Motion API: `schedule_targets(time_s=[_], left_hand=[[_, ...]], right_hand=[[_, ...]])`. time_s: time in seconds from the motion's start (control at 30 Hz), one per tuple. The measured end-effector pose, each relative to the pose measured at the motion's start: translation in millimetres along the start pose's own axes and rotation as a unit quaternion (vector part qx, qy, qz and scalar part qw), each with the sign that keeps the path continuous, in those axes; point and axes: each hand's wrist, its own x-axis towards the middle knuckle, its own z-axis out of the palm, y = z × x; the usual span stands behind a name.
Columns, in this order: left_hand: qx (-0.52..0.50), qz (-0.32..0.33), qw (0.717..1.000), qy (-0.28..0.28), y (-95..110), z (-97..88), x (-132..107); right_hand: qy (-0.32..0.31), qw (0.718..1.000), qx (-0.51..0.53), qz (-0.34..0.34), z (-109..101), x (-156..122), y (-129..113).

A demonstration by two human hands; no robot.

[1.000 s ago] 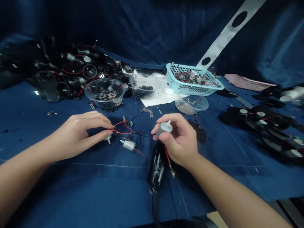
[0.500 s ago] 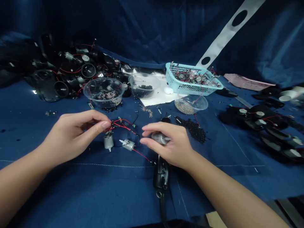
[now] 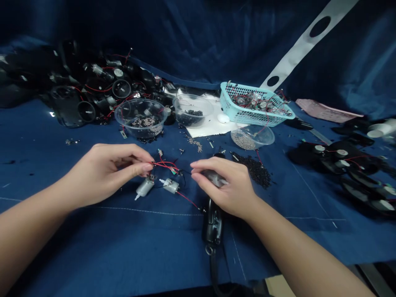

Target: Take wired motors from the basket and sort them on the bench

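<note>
Silver DC motor (image 3: 215, 178), its smooth metal can mostly hidden inside the curled right hand (image 3: 230, 185), left hand (image 3: 108, 173) pinching thin red wires (image 3: 163, 165) between fingertips, two wired motors (image 3: 144, 186) lying just below on ribbed blue cloth (image 3: 62, 239)

The wire leads (image 3: 164, 165) were red, the lattice basket (image 3: 244, 117) pale blue, and the work cloth (image 3: 139, 247) navy with white stitched lines.
</note>
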Motion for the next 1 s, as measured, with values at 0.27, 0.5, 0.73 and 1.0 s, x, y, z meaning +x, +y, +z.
schedule_targets(time_s=[0.27,0.5,0.73,1.0], left_hand=[[-0.043,-0.067,0.996,-0.036,-13.6,-2.3,5.2],[-0.056,-0.075,0.995,-0.043,-16.3,-0.2,8.2],[0.087,0.023,0.996,-0.003,-18.9,0.5,6.4],[0.217,0.170,0.961,0.029,-14.3,-7.1,8.3]], right_hand=[[-0.015,1.000,0.001,-0.003,1.0,-1.5,1.4],[-0.031,1.000,-0.001,0.004,0.6,-1.6,2.5],[-0.037,0.999,0.005,0.011,2.2,-2.6,2.9],[-0.042,0.999,0.015,0.003,1.5,-3.0,3.5]])
